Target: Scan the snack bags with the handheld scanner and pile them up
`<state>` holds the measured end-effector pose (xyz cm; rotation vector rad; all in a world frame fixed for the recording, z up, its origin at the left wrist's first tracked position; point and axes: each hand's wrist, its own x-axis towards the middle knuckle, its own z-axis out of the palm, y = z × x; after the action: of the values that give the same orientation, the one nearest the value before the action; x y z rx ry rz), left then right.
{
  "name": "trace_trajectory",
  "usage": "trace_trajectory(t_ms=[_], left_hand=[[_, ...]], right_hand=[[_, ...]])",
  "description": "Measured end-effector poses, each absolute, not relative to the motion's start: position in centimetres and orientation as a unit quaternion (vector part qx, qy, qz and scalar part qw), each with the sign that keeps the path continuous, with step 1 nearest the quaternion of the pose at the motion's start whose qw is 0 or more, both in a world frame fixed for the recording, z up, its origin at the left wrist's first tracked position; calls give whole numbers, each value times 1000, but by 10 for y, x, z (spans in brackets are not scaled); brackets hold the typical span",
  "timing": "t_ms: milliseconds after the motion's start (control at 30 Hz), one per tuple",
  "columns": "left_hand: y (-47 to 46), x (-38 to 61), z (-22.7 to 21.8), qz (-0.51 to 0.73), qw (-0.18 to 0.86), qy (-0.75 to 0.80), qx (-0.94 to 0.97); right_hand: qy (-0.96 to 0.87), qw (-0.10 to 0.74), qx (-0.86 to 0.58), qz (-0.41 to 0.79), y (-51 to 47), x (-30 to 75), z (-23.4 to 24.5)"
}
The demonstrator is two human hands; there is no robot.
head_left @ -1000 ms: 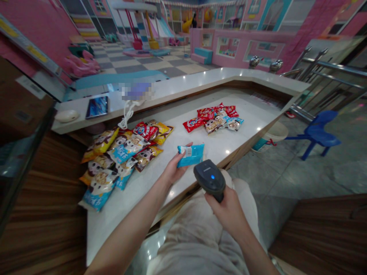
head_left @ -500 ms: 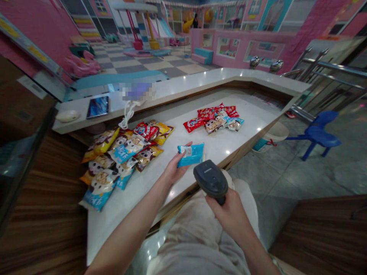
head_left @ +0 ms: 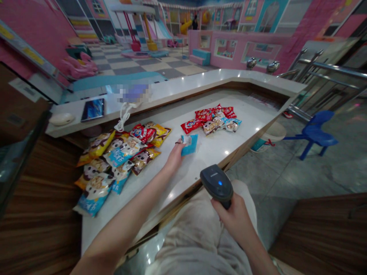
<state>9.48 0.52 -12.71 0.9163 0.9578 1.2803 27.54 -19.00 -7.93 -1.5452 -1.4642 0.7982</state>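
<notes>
My left hand (head_left: 175, 156) is closed on a small blue snack packet (head_left: 189, 145), held over the white counter (head_left: 160, 183) with its pale label side up. In my right hand (head_left: 235, 212) is a dark barcode scanner (head_left: 217, 183), fingers wrapped round its handle and a blue light glowing on top. The scanner is nearer to me than the packet and apart from it. Left of my left arm lies a heap of snack bags (head_left: 123, 151) in blue, yellow, red and brown. Beyond the packet sits a smaller group of red and pale packets (head_left: 212, 119).
On the raised ledge (head_left: 172, 86) are a tablet or phone (head_left: 93, 109), a white rounded object (head_left: 61, 118) and a white cable (head_left: 124, 116). A white bucket (head_left: 269, 137) and a blue chair (head_left: 315, 131) stand on the floor to the right. A person (head_left: 195, 23) is far off.
My left hand has carried the blue packet forward, away from the scanner. The scanner's blue light has come on, and my right hand has shifted slightly right.
</notes>
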Motion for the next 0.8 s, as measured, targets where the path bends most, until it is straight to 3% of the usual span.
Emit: trace_trajectory(t_ms=[133,233,500,800], left_hand=[[39,118,-122,549,353,420,631],[60,142,-132,496,257,495,666],[100,201,-155,434,302,480,700],[53,158,-117,441,318,423,725]], right_hand=[[-586,422,-619,309,-189,277,-82],[-585,420,-623,304,-188,279,-85],[-577,411,-639,299,-182,285,-88],[-593,405,-631,293,-179,286,-89]])
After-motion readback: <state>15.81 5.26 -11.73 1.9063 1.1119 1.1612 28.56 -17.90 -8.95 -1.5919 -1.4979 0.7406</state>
